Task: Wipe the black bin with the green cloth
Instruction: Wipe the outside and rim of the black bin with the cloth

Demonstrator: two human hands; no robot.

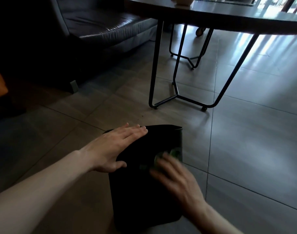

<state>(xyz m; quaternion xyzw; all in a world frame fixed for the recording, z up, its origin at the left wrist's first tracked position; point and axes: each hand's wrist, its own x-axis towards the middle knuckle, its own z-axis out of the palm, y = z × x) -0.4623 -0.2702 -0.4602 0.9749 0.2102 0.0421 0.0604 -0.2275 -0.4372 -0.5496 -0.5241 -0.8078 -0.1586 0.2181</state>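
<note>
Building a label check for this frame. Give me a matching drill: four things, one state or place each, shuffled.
Things:
1. left hand
2. right hand
3. bin
4. table

States:
A. lies on its side on the tile floor
B. flat and open on the bin's upper side
C. stands beyond the bin on thin dark legs
D. blurred, pressing the green cloth to the bin

Pairs: 1-B, 2-D, 3-A, 4-C
</note>
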